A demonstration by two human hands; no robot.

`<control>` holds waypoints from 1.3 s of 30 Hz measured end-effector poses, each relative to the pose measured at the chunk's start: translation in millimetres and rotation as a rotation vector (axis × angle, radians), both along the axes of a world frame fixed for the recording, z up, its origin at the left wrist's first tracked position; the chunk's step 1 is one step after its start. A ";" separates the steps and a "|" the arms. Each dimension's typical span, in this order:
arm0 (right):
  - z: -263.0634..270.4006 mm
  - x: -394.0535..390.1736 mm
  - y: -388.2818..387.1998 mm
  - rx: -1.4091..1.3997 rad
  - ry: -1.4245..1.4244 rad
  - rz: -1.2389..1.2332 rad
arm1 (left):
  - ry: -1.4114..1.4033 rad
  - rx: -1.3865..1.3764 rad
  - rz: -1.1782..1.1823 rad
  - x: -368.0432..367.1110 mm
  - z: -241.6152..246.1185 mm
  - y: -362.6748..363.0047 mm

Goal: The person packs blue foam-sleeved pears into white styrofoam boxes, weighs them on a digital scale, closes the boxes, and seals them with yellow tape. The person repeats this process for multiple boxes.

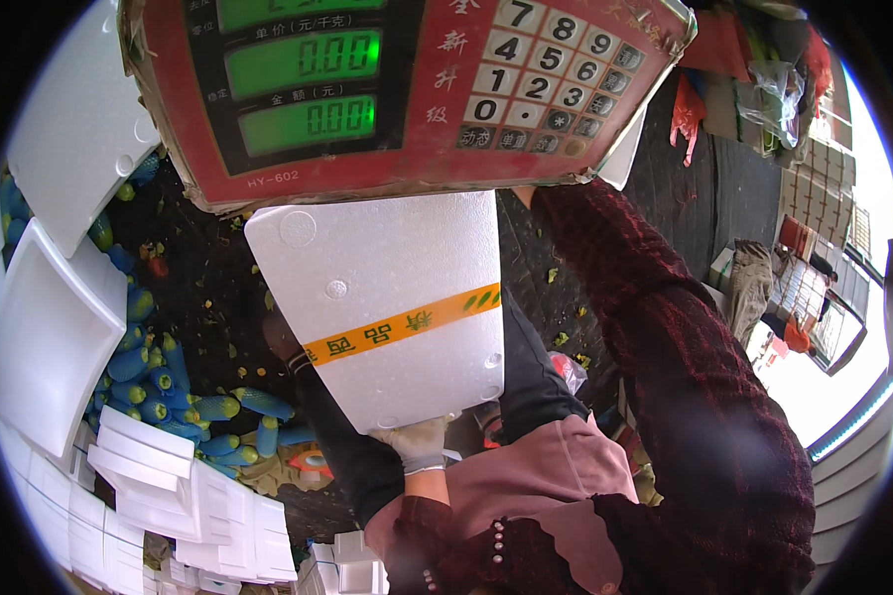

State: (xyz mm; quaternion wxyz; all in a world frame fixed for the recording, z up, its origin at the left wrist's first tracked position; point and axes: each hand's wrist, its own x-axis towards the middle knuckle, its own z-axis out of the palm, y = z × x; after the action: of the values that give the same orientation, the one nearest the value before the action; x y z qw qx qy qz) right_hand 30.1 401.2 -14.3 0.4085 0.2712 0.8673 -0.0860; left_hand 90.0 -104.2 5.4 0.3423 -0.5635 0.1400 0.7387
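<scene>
A white polystyrene foam box (394, 260) sits in front of me with orange printed tape across it. My left hand (419, 444), in a pale glove, grips its near edge. Above the box, the red panel of an electronic weighing scale (327, 171), with lit green displays and a keypad, covers the box's far end. My right arm (640, 320), in a dark red and black sleeve, reaches forward behind the scale panel. Only a sliver of wrist shows there; the right hand itself is hidden.
Long green fruits or vegetables in blue net sleeves (141, 364) lie heaped on the dark ground to the left. Open foam boxes (67, 327) and stacked foam pieces (149, 476) stand beside them. Red plastic bags (687, 111) and stacked cartons (818, 193) are at the far right.
</scene>
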 end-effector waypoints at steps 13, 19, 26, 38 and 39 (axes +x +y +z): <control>-10.8 131.0 -75.3 -0.044 0.070 -0.555 | 0.480 -0.629 -0.973 -148.1 -3.6 -30.0; -8.4 214.7 -177.5 0.028 -0.040 -1.044 | 0.845 -0.842 -1.366 -222.0 -18.9 14.8; 79.0 218.2 -197.2 0.313 0.362 -1.046 | 1.076 -1.507 -1.588 -205.3 -42.2 19.7; 247.5 92.2 -206.1 -0.290 0.892 -0.365 | 1.490 -0.475 -1.273 -179.4 87.6 117.1; 248.8 80.6 -208.7 -0.342 0.921 -0.325 | 1.320 -0.069 -1.279 -178.8 106.3 122.8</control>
State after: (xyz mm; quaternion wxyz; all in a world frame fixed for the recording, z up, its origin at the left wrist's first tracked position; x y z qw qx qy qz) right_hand 110.8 192.5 234.6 0.0044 0.2659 0.8773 -0.3995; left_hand -88.8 18.6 111.7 0.5192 0.1475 0.6139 0.5761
